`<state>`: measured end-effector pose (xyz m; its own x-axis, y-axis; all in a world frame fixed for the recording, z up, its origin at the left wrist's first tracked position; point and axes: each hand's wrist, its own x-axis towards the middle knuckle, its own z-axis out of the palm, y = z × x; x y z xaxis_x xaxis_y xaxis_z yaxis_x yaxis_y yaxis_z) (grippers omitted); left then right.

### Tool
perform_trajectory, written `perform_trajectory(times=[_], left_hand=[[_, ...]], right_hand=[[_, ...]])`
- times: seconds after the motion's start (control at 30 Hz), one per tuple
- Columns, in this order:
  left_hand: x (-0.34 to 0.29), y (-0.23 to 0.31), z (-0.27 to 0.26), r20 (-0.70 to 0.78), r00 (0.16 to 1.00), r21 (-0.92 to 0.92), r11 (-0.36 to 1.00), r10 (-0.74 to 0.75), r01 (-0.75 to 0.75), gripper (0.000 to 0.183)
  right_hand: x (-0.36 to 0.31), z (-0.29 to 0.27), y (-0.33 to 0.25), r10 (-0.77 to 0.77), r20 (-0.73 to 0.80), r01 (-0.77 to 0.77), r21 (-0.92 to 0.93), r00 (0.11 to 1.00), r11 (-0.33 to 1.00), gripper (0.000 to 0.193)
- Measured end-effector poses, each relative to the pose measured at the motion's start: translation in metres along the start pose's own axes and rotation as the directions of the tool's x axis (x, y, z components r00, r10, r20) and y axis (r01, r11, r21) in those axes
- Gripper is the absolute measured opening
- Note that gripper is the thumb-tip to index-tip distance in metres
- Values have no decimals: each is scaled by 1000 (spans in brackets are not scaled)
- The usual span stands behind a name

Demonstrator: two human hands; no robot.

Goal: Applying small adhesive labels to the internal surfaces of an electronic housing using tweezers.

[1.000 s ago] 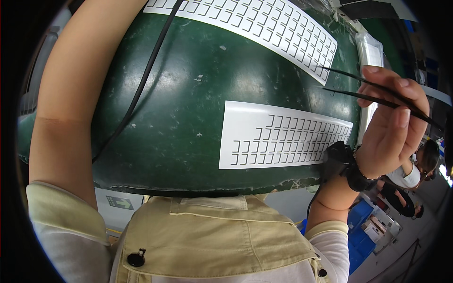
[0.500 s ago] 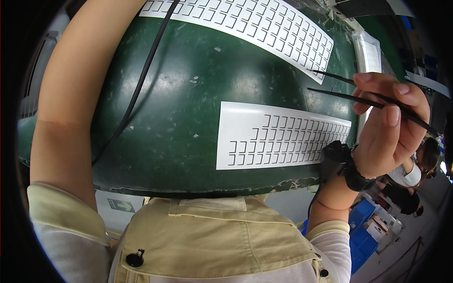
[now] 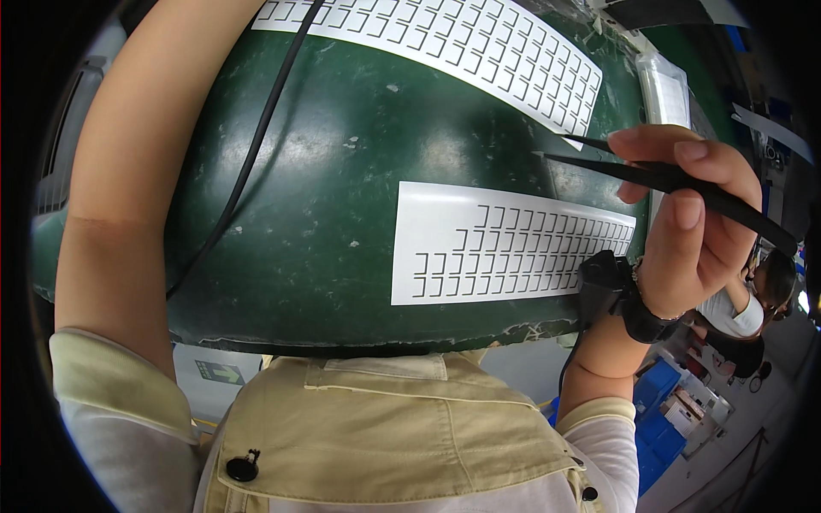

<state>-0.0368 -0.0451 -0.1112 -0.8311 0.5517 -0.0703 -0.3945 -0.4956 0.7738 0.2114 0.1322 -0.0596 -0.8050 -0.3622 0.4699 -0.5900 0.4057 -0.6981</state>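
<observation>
Black tweezers [image 3: 654, 175] are held between the thumb and fingers of my right hand [image 3: 705, 235], their two tips apart and pointing left. One tip is beside the near right corner of the far white sheet [image 3: 479, 47]; the other is over the green surface just in front of it. I cannot tell whether anything small sits at the tips. Rows of dark L-shaped strips cover most of that sheet. A second white sheet [image 3: 419, 205] with similar strips lies nearer me, its upper left part bare. My left forearm runs up past the top edge, so the left hand is out of sight.
A black cable [image 3: 261, 137] crosses the green work surface [image 3: 342, 179] on the left. A black device [image 3: 603, 286] is strapped at my right wrist, over the near sheet's right end. Clear plastic packaging [image 3: 665, 94] lies along the right edge. Another person [image 3: 744, 316] is beyond it.
My right hand has shifted left and turned slightly, showing the tweezers' broad side. Their lower tip has moved left. Both sheets stay in place, and my left arm has not moved.
</observation>
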Motion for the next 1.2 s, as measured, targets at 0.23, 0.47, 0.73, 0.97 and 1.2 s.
perform_trajectory(times=[0.23, 0.47, 0.73, 0.97, 1.2], left_hand=[[-2, 0, 0, -9, 1000, 8, 1000, 7, -7, 25], [-3, -1, -2, -23, 1000, 10, 1000, 10, -10, 25], [-8, -4, 2, -23, 999, 19, 999, 32, -32, 25], [-3, -1, -5, 12, 999, -2, 1000, 29, -29, 25], [0, 0, -7, 47, 999, 7, 1000, -10, 10, 25]], right_hand=[[-2, 7, 1, 83, 60, -84, 23, 995, 996, 23], [-2, 1, 2, 50, 60, -54, 73, 997, 996, 17], [-5, 7, -1, 138, 71, -141, 44, 988, 989, 31], [-3, 10, -2, 203, 92, -210, 76, 975, 975, 27], [-2, 14, 1, 158, -87, -161, -32, 984, 986, 29]])
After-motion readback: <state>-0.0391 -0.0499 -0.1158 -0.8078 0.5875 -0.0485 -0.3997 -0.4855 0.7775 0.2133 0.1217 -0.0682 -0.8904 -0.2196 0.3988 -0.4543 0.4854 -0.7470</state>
